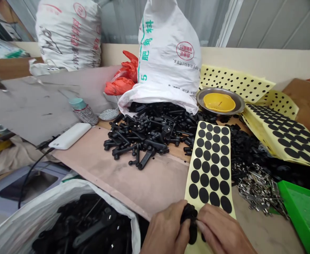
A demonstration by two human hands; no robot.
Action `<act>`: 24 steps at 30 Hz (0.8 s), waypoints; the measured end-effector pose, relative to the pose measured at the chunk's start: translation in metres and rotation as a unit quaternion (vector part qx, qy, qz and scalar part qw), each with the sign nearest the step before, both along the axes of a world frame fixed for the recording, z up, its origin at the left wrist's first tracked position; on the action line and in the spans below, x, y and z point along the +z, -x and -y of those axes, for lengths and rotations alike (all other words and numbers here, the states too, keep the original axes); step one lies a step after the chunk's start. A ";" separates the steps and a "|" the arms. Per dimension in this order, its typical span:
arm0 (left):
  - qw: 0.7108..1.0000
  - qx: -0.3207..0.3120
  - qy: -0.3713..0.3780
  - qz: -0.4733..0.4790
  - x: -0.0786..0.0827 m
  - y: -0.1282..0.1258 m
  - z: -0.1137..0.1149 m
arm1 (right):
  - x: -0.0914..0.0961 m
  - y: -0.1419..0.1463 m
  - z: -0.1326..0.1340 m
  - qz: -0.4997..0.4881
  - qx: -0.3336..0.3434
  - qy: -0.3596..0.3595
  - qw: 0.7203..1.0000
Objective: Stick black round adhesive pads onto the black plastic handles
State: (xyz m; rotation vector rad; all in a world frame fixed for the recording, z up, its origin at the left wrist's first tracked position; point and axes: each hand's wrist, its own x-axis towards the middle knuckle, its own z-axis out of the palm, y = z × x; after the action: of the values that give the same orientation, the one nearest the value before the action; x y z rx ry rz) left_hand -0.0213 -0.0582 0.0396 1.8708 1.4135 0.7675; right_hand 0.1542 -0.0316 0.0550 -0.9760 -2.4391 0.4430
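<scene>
a black plastic part (190,216) gripped over a yellow-backed sheet of black dots (210,169)
the part is pinched by the closed fingers of the left hand (165,227) and right hand (221,229) at the sheet's lower end; a heap of black parts (144,134) is piled beyond.

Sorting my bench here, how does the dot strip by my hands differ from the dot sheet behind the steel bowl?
The dot strip has larger black dots than the dot sheet, whose dots sit wider apart. The strip lies flat; the sheet is rumpled. Both carry round black dots on yellow backing.
</scene>
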 end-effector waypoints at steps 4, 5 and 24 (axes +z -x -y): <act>0.999 -0.015 0.016 -0.038 0.006 0.001 -0.002 | -0.001 0.005 0.001 -0.068 -0.029 0.127 0.989; 0.998 -0.017 0.024 -0.048 0.007 0.001 -0.002 | -0.003 0.007 0.002 -0.081 -0.033 0.149 0.985; 0.992 -0.006 0.115 -0.047 0.016 0.002 -0.007 | -0.004 0.002 0.003 -0.057 -0.008 0.224 0.973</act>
State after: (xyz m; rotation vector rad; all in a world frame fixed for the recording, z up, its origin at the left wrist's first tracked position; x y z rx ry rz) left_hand -0.0236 -0.0516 0.0558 1.7529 1.4804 0.4932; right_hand 0.1523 -0.0342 0.0512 -1.1088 -2.2690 1.0473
